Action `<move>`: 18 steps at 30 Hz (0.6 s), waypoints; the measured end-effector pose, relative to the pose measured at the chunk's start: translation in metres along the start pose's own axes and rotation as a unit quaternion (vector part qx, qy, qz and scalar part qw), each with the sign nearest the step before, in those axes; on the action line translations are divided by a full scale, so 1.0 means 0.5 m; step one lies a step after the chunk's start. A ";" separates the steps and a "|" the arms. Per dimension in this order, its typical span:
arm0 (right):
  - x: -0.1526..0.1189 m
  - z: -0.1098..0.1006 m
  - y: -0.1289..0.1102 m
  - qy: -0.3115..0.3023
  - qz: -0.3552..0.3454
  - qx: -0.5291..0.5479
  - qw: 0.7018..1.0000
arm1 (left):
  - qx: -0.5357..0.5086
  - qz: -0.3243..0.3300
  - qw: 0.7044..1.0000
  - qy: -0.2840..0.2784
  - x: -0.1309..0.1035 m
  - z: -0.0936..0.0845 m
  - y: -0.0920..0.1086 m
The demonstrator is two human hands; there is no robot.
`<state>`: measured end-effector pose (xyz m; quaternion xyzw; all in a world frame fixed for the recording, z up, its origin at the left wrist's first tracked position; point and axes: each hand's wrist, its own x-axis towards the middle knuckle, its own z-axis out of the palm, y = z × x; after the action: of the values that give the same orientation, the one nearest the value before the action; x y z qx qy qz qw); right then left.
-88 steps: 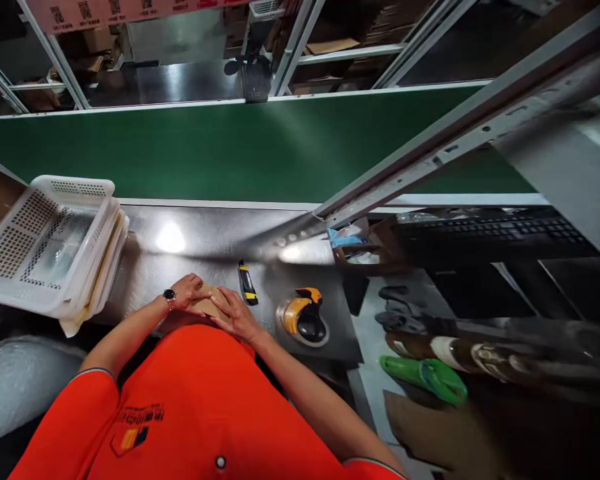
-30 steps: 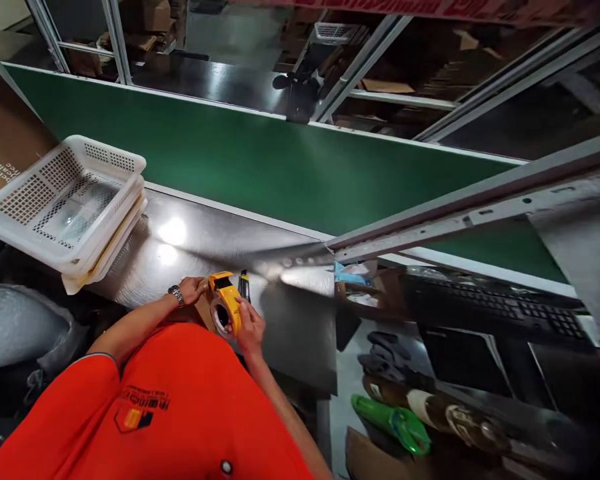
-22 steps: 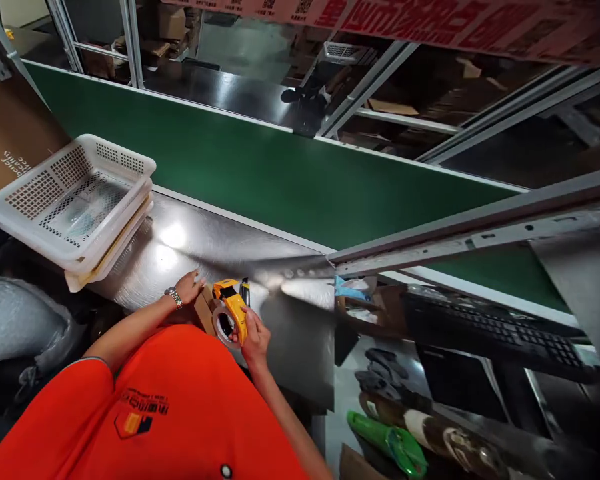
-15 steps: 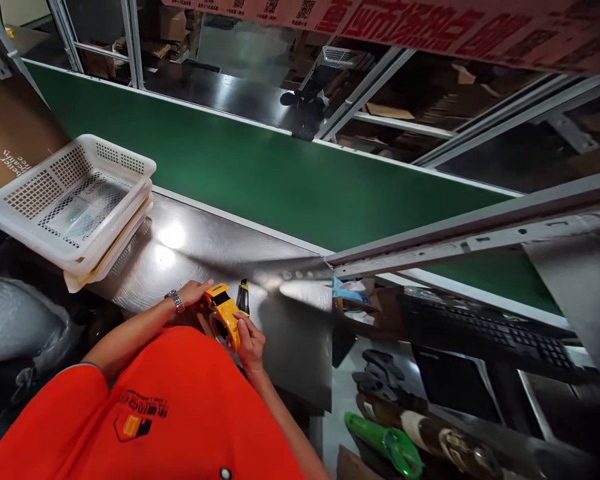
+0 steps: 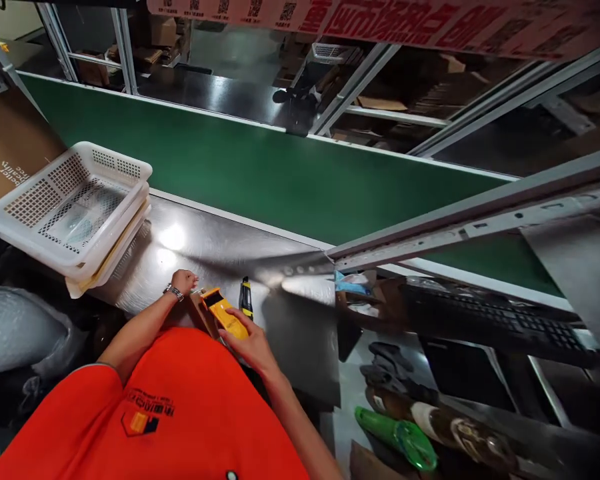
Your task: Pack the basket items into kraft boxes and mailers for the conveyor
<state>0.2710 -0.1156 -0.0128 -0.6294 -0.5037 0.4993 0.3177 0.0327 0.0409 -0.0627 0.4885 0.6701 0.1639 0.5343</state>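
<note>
— Right hand (image 5: pixel 250 345) is clamped on the yellow tape dispenser (image 5: pixel 226 316), yes?

— Yes, with the thumb on one side and the fingers on the other. The dispenser is against the small cardboard box (image 5: pixel 197 313), at the near side of the metal table (image 5: pixel 300 340).

— What has just changed?

— Half a second ago the round tape roll showed at its side; now the dispenser is turned, and I see mainly its yellow back. Left hand (image 5: pixel 183 281) has moved away from its front end.

— Does this hand hold something?

— That I cannot tell. Its fingers are curled near the far end of the box.

— And for the work, what does it mean?

— In my judgement, the right hand guides the dispenser alone.

— What stands around?

— Just beside the dispenser lies a utility knife (image 5: pixel 246 298), the nearest obstacle. The red shirt (image 5: pixel 195 400) hides the box's near end. Farther out, stacked white baskets (image 5: pixel 87 259) limit the left side, a green conveyor belt (image 5: pixel 260 180) runs beyond, and a slanting metal beam (image 5: pixel 460 231) crosses at right.
</note>
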 end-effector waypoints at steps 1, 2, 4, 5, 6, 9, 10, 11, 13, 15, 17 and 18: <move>-0.011 -0.005 0.004 -0.003 0.023 0.008 1.000 | 0.013 -0.001 1.000 0.007 0.010 -0.003 -0.008; -0.022 -0.008 0.010 -0.002 0.041 0.013 0.999 | 0.027 -0.001 1.000 0.009 0.018 -0.003 -0.017; -0.043 -0.011 0.025 0.011 0.061 0.025 0.998 | 0.056 0.002 0.998 -0.001 0.029 0.002 -0.035; -0.050 -0.010 0.032 0.021 0.064 0.032 0.997 | 0.071 0.005 0.997 -0.010 0.033 0.004 -0.042; -0.055 -0.009 0.038 0.030 0.063 0.039 0.997 | 0.083 0.007 0.996 -0.018 0.036 0.006 -0.048; -0.058 -0.006 0.047 0.039 0.054 0.057 0.996 | 0.124 0.041 0.991 -0.021 0.045 -0.011 -0.045; -0.056 -0.007 0.048 0.039 0.050 0.061 0.996 | 0.141 0.072 0.987 -0.022 0.048 -0.022 -0.036; -0.055 -0.008 0.049 0.036 0.047 0.064 0.996 | 0.158 0.114 0.980 -0.032 0.051 -0.034 -0.024; -0.052 -0.010 0.050 0.032 0.041 0.068 0.996 | 0.184 0.223 0.952 -0.099 0.053 -0.049 0.009; -0.052 -0.011 0.054 0.030 0.034 0.069 0.997 | 0.202 0.325 0.900 -0.206 0.045 -0.042 0.042; -0.051 -0.009 0.059 0.032 0.025 0.070 0.997 | 0.235 0.378 0.845 -0.296 0.032 -0.013 0.065; -0.051 -0.008 0.061 0.035 0.021 0.071 0.997 | 0.259 0.384 0.827 -0.319 0.025 0.006 0.071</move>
<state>0.2844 -0.1483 -0.0315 -0.6328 -0.4420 0.5179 0.3688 0.0529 0.0670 -0.0444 0.8520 0.2386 0.0114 0.4658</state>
